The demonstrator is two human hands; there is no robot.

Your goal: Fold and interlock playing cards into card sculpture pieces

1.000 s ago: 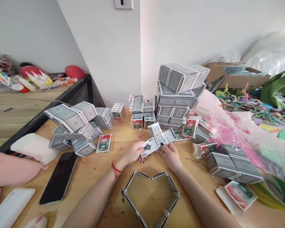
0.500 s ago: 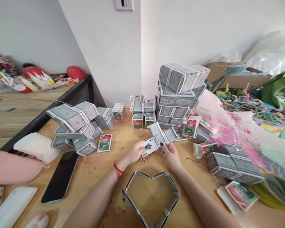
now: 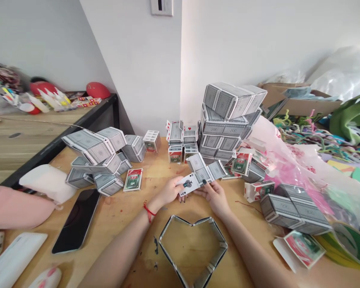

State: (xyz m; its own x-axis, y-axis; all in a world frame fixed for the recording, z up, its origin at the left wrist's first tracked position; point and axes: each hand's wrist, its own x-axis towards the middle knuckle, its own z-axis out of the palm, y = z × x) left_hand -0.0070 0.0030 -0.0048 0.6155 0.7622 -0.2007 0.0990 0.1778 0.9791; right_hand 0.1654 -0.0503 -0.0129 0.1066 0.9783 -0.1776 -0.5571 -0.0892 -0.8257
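Between thumb and fingers, my left hand (image 3: 170,191) pinches an ace of spades playing card (image 3: 187,184), face up. My right hand (image 3: 213,195) grips a joined piece of folded playing cards (image 3: 203,174), grey patterned backs showing, with flaps sticking out at the top and right. The ace meets this piece at its left side; whether it is tucked in cannot be made out. Nearer to me, between my forearms, a heart-shaped frame of cards (image 3: 192,225) stands on the wooden table (image 3: 129,224).
A tall stack of card blocks (image 3: 222,120) rises at the back, and more card blocks (image 3: 93,146) are piled at left. A phone (image 3: 76,222), card boxes (image 3: 133,179), yellow-green tape (image 3: 348,240) and pink plastic wrapping (image 3: 306,160) lie around.
The camera view has shifted slightly. Both hands keep their hold on the cards, with hardly any movement.
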